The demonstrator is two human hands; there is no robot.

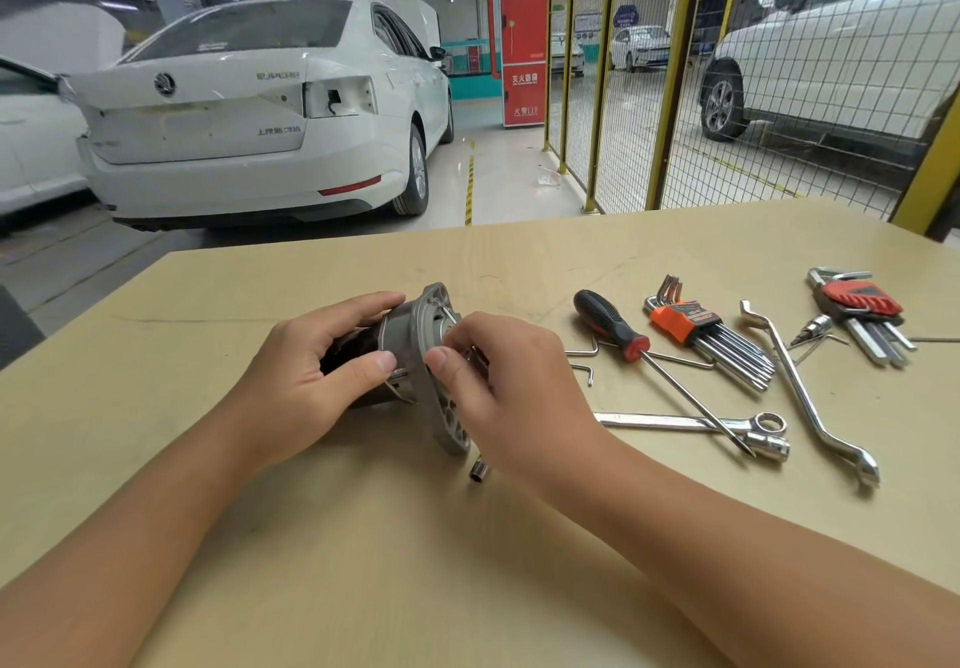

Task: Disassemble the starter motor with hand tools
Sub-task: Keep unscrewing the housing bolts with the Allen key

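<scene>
Currently loosening an end-housing fastener: starter motor (410, 355) near table (363, 537) centre, gripped by left hand (306, 381); right hand (498, 381) pinching a thin tool. Next: extract fastener, holding body steady.

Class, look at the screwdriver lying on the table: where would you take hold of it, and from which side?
Grip the screwdriver by its thick black-and-red handle, coming from above at the far left end. The handle is ribbed and lies clear, while the thin shaft runs right and crosses over the ratchet wrench, so it offers a poor hold.
</scene>
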